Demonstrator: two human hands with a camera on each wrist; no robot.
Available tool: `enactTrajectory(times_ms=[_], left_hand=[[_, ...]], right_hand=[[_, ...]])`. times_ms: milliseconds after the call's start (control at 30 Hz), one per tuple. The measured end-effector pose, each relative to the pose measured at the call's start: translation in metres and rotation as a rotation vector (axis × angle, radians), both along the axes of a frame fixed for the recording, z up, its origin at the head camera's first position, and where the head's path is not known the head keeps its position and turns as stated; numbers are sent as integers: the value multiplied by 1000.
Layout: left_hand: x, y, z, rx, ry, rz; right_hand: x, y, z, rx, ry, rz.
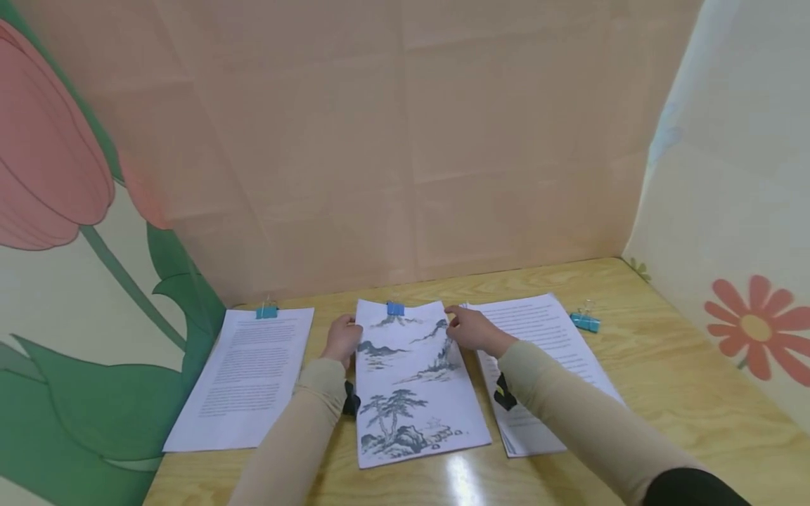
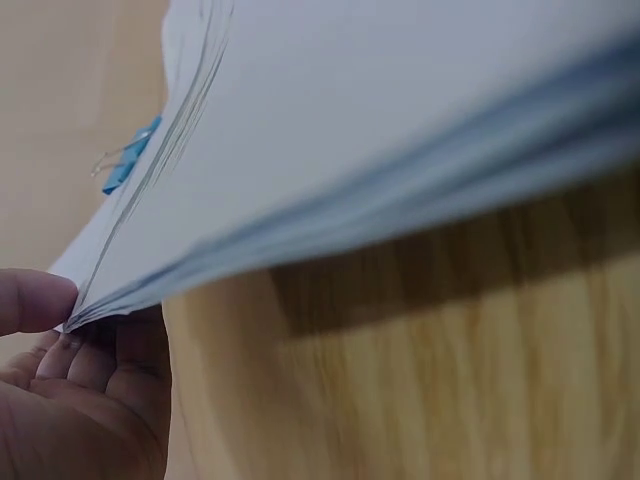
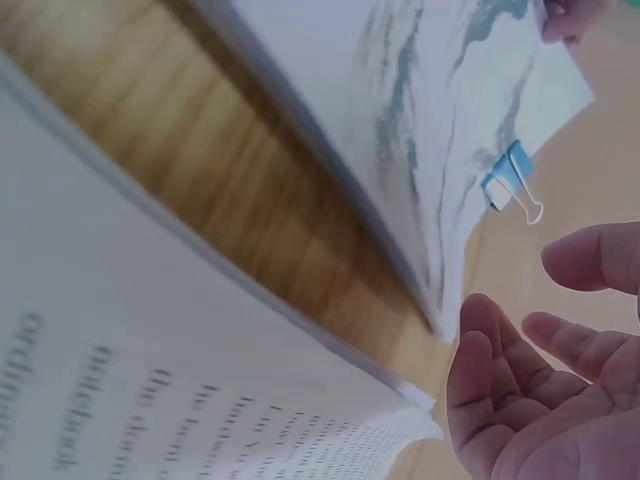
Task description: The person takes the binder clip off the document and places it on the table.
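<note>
A stack of paper with an ink-landscape top sheet lies in the middle, a blue binder clip on its top edge. My left hand pinches the stack's upper left edge; in the left wrist view the thumb is above the sheets and the fingers are below. Beside the upper right corner is my right hand. The right wrist view shows its fingers loosely bent, with a gap between them and the thumb, holding nothing. Clip handles stick out past the paper's edge.
To the left lies a printed text stack with a teal binder clip on top. Another text stack, its sheets slightly uneven, lies under my right forearm. A loose teal clip rests on the wooden table beyond it.
</note>
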State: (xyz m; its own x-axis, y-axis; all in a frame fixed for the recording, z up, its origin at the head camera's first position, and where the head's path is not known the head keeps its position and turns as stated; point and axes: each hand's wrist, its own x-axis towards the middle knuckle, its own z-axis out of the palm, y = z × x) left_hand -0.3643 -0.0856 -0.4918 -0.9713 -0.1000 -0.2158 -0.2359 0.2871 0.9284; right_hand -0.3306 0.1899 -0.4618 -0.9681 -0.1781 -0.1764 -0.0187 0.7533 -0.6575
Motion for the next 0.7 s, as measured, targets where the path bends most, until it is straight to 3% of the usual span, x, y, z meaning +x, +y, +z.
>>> enactTrajectory(times_ms=[267,533,700], left_hand=[[3,7,2,18,-19,0],[6,7,-2,71,38,-17],[6,8,-5,86,27,-21]], right_hand=[[-8,-6,7,8,36,27],[-22,-15,17,16,124,39],[-32,-23,16,4,155,54]])
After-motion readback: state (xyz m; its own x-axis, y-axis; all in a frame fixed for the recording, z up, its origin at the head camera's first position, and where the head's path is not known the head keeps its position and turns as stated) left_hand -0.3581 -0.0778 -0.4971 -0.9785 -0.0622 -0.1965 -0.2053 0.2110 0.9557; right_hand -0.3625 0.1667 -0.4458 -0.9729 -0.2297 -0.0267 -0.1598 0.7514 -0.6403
